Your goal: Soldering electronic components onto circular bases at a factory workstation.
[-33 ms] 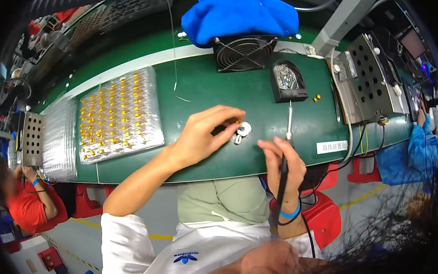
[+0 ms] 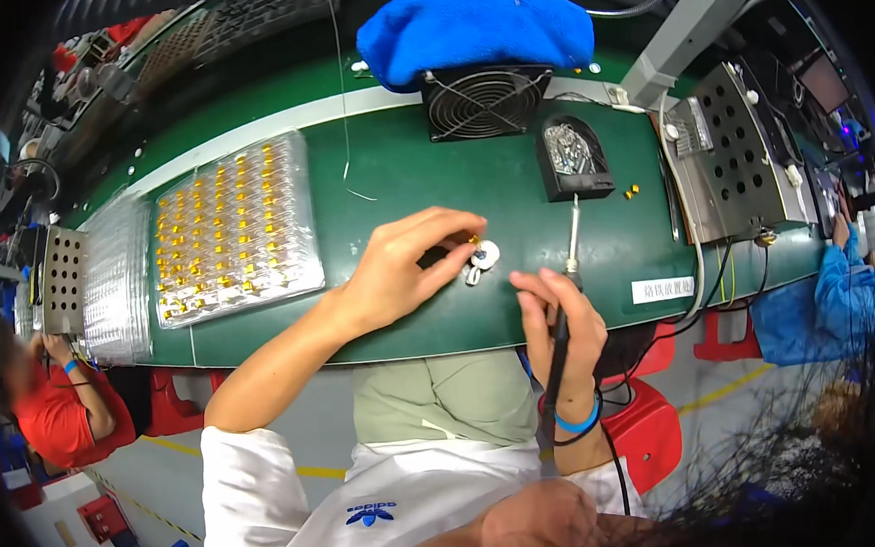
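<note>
My left hand [image 2: 407, 265] is over the green bench, thumb and forefinger pinched on a small gold-coloured part [image 2: 475, 239]. Right beside those fingertips lies a small white round piece [image 2: 488, 255] with a loop-like end. Whether the two are joined is too small to tell. In my right hand [image 2: 569, 331] I hold a soldering iron [image 2: 573, 240] by its black handle, its metal tip pointing away from me, apart from the white piece. Farther off, past the tip, stands a black box [image 2: 580, 186] of small metallic bits.
To the left lies a clear plastic tray [image 2: 292, 272] with rows of gold parts, beside stacked clear trays [image 2: 118, 283]. A black fan [image 2: 487, 103] sits under a blue cloth [image 2: 472, 26]. At right stands a perforated metal box [image 2: 736, 155]. A thin wire [image 2: 346, 129] hangs at the back.
</note>
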The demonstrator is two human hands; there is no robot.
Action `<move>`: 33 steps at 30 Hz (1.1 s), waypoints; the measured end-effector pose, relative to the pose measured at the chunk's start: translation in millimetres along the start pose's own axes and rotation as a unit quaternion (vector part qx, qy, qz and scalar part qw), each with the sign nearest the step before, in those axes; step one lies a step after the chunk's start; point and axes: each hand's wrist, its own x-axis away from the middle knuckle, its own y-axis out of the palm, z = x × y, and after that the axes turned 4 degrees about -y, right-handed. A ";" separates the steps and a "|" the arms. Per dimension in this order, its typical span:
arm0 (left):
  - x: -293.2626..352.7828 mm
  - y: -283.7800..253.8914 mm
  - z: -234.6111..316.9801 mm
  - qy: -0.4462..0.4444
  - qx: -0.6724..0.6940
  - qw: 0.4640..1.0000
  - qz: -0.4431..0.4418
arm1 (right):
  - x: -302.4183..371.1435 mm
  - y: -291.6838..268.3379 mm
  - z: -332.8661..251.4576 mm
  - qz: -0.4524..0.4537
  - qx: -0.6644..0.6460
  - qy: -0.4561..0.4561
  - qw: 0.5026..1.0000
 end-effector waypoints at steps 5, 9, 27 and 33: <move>-0.8 6.5 -5.5 0.003 0.032 0.999 0.000 | -2.8 8.1 3.9 -0.041 0.043 -0.036 0.998; 3.4 1.7 -2.7 -0.002 -0.002 1.000 -0.005 | -10.1 18.3 -2.8 -0.053 0.060 -0.058 0.995; -117.7 -190.8 -116.6 -0.051 -0.369 0.927 -0.047 | 11.1 17.6 6.2 -0.005 0.022 0.003 1.000; -197.4 -131.1 -191.2 -0.085 -0.357 0.922 -0.125 | 16.6 18.5 2.0 -0.001 0.042 0.004 0.999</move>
